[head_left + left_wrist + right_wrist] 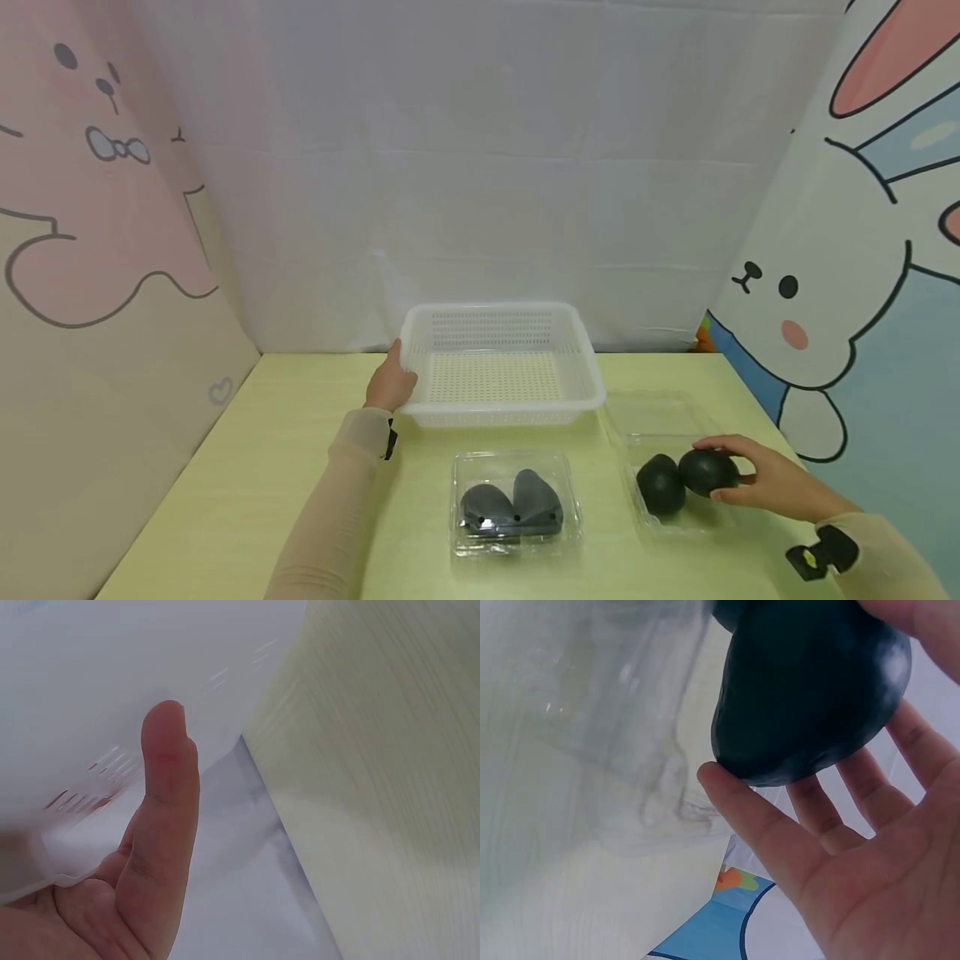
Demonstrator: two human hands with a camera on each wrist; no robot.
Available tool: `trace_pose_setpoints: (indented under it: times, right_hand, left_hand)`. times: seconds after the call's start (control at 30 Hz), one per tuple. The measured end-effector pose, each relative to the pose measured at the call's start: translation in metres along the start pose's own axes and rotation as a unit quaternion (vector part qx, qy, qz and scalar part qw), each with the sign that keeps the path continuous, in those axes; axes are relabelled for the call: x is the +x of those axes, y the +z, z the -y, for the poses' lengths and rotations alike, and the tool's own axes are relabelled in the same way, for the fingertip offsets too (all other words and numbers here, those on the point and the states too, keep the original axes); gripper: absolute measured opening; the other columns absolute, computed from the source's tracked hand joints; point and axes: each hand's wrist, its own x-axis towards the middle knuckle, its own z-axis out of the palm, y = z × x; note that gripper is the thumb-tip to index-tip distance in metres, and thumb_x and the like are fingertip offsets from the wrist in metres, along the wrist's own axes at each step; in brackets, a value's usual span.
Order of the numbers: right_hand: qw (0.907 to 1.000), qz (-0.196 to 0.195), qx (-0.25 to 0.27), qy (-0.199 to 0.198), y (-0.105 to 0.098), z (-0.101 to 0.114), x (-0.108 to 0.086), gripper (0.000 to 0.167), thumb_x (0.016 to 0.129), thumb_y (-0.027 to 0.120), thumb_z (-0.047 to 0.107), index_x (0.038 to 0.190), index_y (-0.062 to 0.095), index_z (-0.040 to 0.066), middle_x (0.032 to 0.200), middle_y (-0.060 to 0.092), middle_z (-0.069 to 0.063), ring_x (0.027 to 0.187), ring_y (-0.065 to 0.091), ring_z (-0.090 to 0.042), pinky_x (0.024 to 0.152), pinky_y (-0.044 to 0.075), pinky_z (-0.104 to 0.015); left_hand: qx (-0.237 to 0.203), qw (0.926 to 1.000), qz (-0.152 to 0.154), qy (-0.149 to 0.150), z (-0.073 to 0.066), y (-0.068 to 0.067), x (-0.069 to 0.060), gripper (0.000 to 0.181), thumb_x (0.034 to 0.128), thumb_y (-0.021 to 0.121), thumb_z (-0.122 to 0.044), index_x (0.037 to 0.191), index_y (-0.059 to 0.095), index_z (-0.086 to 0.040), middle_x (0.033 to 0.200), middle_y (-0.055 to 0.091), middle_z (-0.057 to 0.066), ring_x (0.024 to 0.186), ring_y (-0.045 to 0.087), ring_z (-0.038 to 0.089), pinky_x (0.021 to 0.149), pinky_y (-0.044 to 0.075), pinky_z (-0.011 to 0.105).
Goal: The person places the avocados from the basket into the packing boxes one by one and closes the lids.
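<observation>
At the left end of the white plastic basket [502,408], my left hand [391,382] grips the side. Its thumb [171,772] lies along the slotted wall in the left wrist view; the other fingers are mostly hidden. My right hand [772,477] holds a dark, smooth avocado [708,472] between thumb and fingers, over an open clear plastic box [701,523]. A second dark avocado [661,485] sits in that box, beside the held one. In the right wrist view the held avocado [802,697] fills the space between the fingers.
A closed clear box [516,504] with two dark avocados stands at the front middle of the pale yellow table [300,433]. The open box's lid [660,412] lies back next to the basket. A white curtain [487,167] hangs behind; rabbit-print panels flank both sides.
</observation>
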Motion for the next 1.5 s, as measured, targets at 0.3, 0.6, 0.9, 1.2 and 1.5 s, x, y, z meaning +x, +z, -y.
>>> trace_pose_setpoints:
  times: [0.3,0.6,0.9,1.2,1.5]
  right_hand:
    - [0.9999,0.006,0.01,0.003,0.0,-0.001,-0.002,0.066,0.083,0.077,0.025,0.136,0.047,-0.001,0.135,0.044,-0.028,0.106,0.032,0.02,0.072,0.054,-0.032]
    - [1.0,0.0,0.005,0.001,0.004,0.001,-0.004,0.067,0.082,0.077,0.026,0.135,0.048,-0.002,0.134,0.045,-0.029,0.106,0.033,0.021,0.071,0.055,-0.034]
    - [0.9968,0.001,-0.075,-0.028,0.002,0.006,-0.005,0.065,0.078,0.079,0.034,0.13,0.054,0.004,0.127,0.054,-0.021,0.108,0.044,0.009,0.071,0.054,-0.044]
    - [0.9776,-0.006,-0.191,-0.088,0.004,0.005,-0.006,0.06,0.073,0.083,0.033,0.125,0.059,0.013,0.12,0.059,-0.005,0.107,0.053,-0.004,0.078,0.05,-0.024]
    - [0.9743,0.014,-0.205,-0.093,0.011,0.007,-0.007,0.06,0.071,0.085,0.027,0.123,0.061,0.011,0.12,0.058,-0.005,0.108,0.054,-0.01,0.08,0.05,-0.027]
  left_hand:
    - [-0.005,1.0,-0.002,-0.003,-0.002,0.0,0.001,0.077,0.0887,0.049,-0.009,0.156,0.011,-0.007,0.139,0.047,0.028,0.091,0.056,0.034,0.077,0.046,0.045]
    - [0.0,1.0,-0.001,-0.001,-0.003,0.0,0.0,0.078,0.089,0.048,-0.009,0.156,0.01,-0.006,0.138,0.048,0.029,0.092,0.057,0.034,0.079,0.046,0.046]
    - [-0.001,1.0,-0.004,0.003,0.0,0.001,0.001,0.076,0.0894,0.049,-0.009,0.156,0.011,-0.006,0.14,0.046,0.028,0.095,0.056,0.035,0.082,0.046,0.049]
    - [-0.005,1.0,0.0,-0.001,-0.002,0.0,-0.003,0.077,0.0897,0.048,-0.009,0.156,0.009,-0.007,0.141,0.045,0.028,0.098,0.056,0.036,0.083,0.046,0.049]
    - [-0.001,1.0,-0.001,-0.001,-0.002,-0.001,-0.003,0.077,0.0892,0.048,-0.009,0.156,0.01,-0.007,0.141,0.046,0.028,0.095,0.056,0.035,0.081,0.046,0.047]
